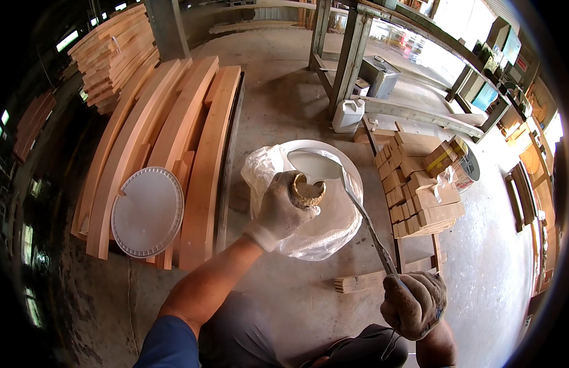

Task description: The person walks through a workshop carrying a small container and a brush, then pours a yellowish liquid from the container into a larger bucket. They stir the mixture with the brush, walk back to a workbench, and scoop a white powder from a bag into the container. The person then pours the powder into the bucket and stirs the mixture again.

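Observation:
My left hand, in a pale work glove, grips a small round cup with a rough, crusted brown rim. My right hand, in a stained grey glove, is closed round the end of a long metal ladle. The ladle's wide bowl lies just beyond the cup, over the far part of a white bucket. A clear plastic bag lines this bucket and folds out over its rim. Pale material shows inside, partly hidden by my left hand and the ladle.
A round white lid rests on long wooden beams at the left. Stacked wood blocks stand at the right, with a short board nearer me. A white jug sits by a metal frame's leg.

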{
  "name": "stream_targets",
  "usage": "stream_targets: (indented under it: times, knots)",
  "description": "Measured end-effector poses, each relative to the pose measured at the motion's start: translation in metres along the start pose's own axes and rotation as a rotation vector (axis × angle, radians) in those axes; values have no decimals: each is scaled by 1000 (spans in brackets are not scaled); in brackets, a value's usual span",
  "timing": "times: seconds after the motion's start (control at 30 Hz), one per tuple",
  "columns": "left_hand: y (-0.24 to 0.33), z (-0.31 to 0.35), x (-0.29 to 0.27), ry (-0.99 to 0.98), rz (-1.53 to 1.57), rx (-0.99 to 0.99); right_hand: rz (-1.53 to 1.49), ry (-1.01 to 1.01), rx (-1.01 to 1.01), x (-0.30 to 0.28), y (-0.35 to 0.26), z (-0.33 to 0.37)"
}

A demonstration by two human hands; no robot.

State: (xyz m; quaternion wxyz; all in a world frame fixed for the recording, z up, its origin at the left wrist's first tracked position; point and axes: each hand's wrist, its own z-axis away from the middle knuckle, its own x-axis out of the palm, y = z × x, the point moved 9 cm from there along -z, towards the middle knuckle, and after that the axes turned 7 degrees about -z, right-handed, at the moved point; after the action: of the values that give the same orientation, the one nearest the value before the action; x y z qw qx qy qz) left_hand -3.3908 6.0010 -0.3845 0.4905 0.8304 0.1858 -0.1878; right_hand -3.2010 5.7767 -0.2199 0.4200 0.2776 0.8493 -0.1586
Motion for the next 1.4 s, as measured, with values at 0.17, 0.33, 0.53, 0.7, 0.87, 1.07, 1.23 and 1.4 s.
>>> stream_targets:
  times: [0.17,0.33,0.53,0.7,0.87,1.07,1.23,1.4]
  knots:
    - [-2,0,1,-2,10,-10,-1,-2,11,1,1,2]
    - [-3,1,3,-44,-35,-49,-12,-15,37,2,2,1]
    - [-4,1,-1,33,-12,7,-7,-8,34,2,1,2]
    - [-2,0,2,31,-22,36,-12,-4,38,3,2,5]
    - [-2,0,1,34,-28,47,-15,-8,41,3,1,5]
    - [-1,1,2,29,-34,36,-8,0,38,3,2,6]
    - [-1,1,1,28,24,19,-4,-2,27,2,1,4]
    - [0,1,0,34,-17,56,-10,8,12,3,2,5]
